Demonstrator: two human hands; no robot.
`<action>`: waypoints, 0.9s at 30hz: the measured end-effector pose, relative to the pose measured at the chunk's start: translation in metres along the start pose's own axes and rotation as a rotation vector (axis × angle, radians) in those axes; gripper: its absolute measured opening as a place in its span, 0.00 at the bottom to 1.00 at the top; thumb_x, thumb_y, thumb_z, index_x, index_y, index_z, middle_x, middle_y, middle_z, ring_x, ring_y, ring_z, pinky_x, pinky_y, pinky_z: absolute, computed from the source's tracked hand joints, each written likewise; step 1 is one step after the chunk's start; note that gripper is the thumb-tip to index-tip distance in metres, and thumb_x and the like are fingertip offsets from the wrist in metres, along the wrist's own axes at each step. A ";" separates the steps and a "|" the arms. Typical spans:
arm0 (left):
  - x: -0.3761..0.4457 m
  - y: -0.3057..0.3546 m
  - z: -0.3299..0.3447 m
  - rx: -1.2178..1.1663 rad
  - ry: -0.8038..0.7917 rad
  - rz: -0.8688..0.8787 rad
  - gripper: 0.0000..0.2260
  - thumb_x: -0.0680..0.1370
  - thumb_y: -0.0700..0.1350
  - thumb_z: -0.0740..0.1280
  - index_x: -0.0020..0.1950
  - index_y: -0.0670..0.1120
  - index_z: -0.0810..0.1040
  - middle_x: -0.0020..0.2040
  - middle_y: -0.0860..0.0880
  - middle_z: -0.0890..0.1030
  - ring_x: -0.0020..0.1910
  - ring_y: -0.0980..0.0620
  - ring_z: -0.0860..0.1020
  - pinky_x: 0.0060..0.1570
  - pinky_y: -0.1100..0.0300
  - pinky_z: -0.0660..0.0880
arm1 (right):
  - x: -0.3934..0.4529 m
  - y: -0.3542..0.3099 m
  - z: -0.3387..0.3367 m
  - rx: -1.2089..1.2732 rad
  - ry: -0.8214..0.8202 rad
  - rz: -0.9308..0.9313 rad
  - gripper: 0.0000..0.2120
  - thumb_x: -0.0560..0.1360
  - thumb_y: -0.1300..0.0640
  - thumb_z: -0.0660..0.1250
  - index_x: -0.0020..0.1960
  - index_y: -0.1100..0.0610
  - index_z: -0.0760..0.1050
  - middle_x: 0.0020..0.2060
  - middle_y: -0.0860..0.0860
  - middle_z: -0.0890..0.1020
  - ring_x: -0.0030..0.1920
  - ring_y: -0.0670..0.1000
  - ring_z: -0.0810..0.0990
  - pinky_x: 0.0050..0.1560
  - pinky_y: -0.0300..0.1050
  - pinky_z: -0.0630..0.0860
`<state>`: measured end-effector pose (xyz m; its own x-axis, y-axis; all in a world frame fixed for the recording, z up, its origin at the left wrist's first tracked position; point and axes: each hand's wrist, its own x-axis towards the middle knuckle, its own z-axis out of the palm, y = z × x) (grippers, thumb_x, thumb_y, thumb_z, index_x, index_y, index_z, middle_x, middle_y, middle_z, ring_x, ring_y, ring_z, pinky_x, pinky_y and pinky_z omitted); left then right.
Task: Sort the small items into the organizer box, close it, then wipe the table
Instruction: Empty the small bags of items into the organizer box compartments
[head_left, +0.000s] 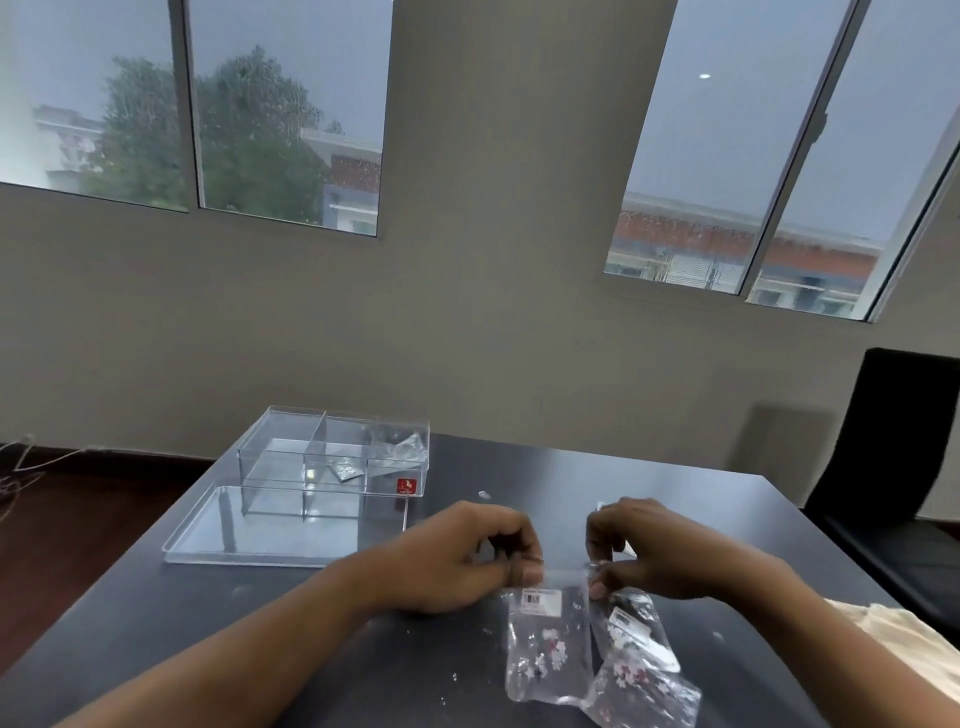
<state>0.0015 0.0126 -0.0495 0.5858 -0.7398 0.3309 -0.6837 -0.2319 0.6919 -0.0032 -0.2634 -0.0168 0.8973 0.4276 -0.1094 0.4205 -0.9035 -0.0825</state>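
Observation:
A clear organizer box (332, 462) with dividers stands open at the table's far left; a small packet lies in its middle compartment and crumpled plastic in its right one. Its clear lid (260, 530) lies flat in front of it. My left hand (467, 556) and my right hand (654, 551) both pinch the top edge of a small clear plastic bag (550, 649) holding tiny red and white pieces. Beside it on the right lie two similar bags (639, 660), partly overlapping, on the dark table (234, 623).
Tiny loose bits (452, 686) are scattered on the table near the bags, and a small pale item (484, 494) lies beyond my hands. A beige cloth (893, 639) lies at the right edge. A black chair (893, 467) stands at the right. The wall is behind the table.

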 end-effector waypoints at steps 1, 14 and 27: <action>0.000 0.000 -0.003 -0.055 0.018 -0.013 0.06 0.81 0.46 0.70 0.53 0.44 0.79 0.44 0.52 0.82 0.43 0.59 0.78 0.49 0.64 0.75 | 0.000 -0.001 -0.001 0.001 -0.007 0.014 0.14 0.70 0.37 0.74 0.44 0.44 0.74 0.44 0.41 0.79 0.50 0.44 0.75 0.53 0.44 0.72; -0.008 -0.002 -0.070 -0.583 0.482 -0.258 0.06 0.85 0.49 0.62 0.58 0.48 0.73 0.37 0.49 0.79 0.24 0.53 0.74 0.20 0.64 0.63 | 0.025 -0.031 -0.093 0.555 0.378 0.064 0.11 0.78 0.54 0.72 0.47 0.59 0.73 0.35 0.57 0.85 0.31 0.59 0.86 0.24 0.48 0.76; -0.022 -0.042 -0.110 0.200 1.026 -0.273 0.07 0.80 0.53 0.70 0.55 0.53 0.76 0.46 0.55 0.84 0.25 0.55 0.83 0.32 0.69 0.75 | 0.123 -0.078 -0.078 0.730 0.460 0.028 0.09 0.75 0.55 0.75 0.46 0.58 0.77 0.38 0.55 0.83 0.26 0.53 0.74 0.24 0.42 0.70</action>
<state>0.0654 0.1082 -0.0152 0.7507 0.2129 0.6254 -0.4792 -0.4761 0.7373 0.0851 -0.1428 0.0537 0.9374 0.2090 0.2784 0.3477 -0.6022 -0.7186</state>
